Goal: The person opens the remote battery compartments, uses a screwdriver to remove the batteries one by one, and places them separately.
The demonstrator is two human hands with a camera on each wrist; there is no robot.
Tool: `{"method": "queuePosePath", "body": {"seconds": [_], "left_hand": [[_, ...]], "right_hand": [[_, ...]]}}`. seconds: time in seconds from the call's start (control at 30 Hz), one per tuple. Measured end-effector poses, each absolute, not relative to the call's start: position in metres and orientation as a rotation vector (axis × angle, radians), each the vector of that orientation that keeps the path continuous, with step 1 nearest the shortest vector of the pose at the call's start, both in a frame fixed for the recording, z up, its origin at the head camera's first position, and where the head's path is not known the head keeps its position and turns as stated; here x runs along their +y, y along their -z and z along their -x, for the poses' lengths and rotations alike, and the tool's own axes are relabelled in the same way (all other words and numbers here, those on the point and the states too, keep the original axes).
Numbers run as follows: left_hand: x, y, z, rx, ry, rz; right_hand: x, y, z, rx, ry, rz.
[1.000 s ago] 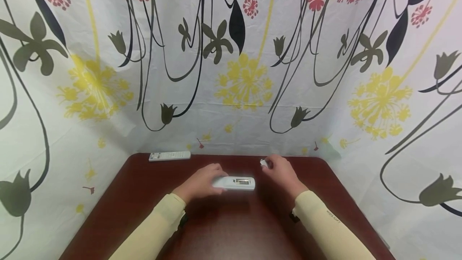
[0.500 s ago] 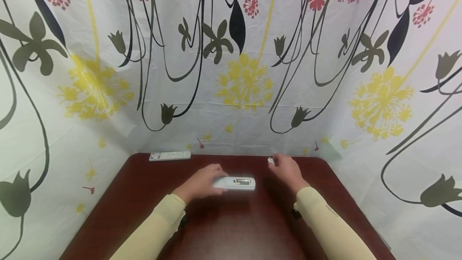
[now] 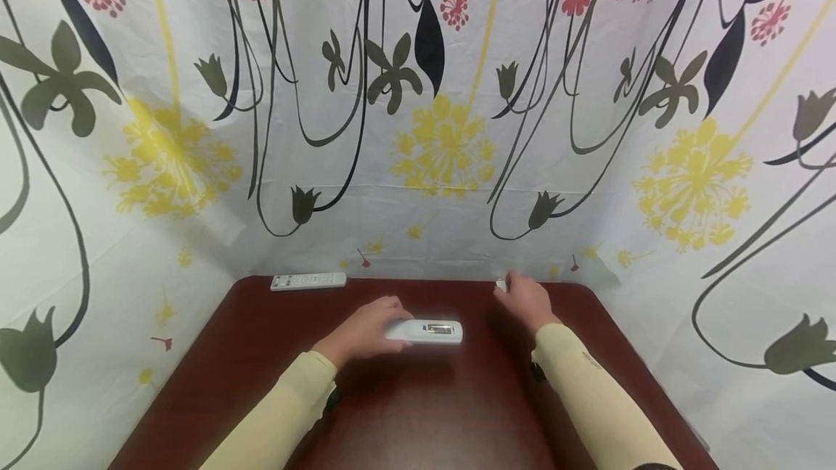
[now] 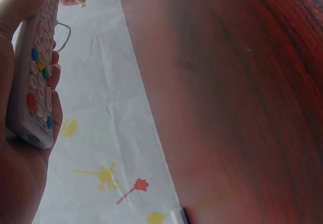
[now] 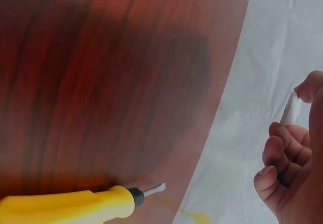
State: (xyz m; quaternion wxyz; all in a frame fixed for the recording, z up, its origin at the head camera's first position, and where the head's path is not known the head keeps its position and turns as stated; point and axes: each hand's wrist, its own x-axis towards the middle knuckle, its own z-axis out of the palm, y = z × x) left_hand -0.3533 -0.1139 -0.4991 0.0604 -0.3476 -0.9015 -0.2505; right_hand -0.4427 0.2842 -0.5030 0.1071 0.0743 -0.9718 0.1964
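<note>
My left hand (image 3: 366,328) grips a white remote control (image 3: 431,331) above the table, its back toward the head view. The battery compartment (image 3: 440,328) lies uncovered, with something metallic inside. From the left wrist view, the remote's button side (image 4: 40,77) shows several coloured buttons, and fingers curl round its far edge. To the right, my right hand (image 3: 527,299) pinches a small white battery cover (image 3: 501,285) between thumb and index finger, near the table's back edge. Seen edge-on, that cover (image 5: 289,108) is thin; its other fingers are curled.
Another white remote (image 3: 308,281) lies at the back left of the dark red wooden table (image 3: 418,412). A yellow-handled screwdriver (image 5: 75,206) shows at the bottom of the right wrist view. Floral-print curtain (image 3: 418,223) surrounds the table's back and sides.
My right hand has moved to the right and slightly toward the back with the battery cover. My left hand and its remote have stayed in place.
</note>
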Motion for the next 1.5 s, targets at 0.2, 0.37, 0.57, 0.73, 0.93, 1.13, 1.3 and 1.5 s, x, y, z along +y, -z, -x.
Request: {"method": "queuePosePath", "body": {"seconds": [0.2,0.37,0.57,0.73,0.93,1.13,1.3,1.5], "left_hand": [[-0.115,0.498,0.351,-2.735,0.771,1.04],[-0.117,0.497,0.352,-2.726,0.759,1.04],[-0.117,0.5,0.355,-2.747,0.743,1.027],[-0.117,0.501,0.354,-2.74,0.743,1.031],[-0.117,0.499,0.352,-2.739,0.762,1.022],[-0.118,0.497,0.351,-2.735,0.749,1.015],[-0.12,0.499,0.353,-2.731,0.735,1.011],[-0.122,0.5,0.355,-2.718,0.722,1.021]], "right_hand": [[0.292,0.503,0.455,-2.878,-0.524,-0.204],[0.295,0.502,0.462,-2.882,-0.516,-0.188],[0.298,0.509,0.47,-2.918,-0.523,-0.157],[0.302,0.516,0.475,-2.93,-0.518,-0.13],[0.309,0.529,0.486,-2.989,-0.513,-0.097],[0.315,0.538,0.496,-3.046,-0.502,-0.083],[0.319,0.54,0.499,-3.077,-0.491,-0.06],[0.313,0.54,0.493,-3.057,-0.519,-0.018]]}}
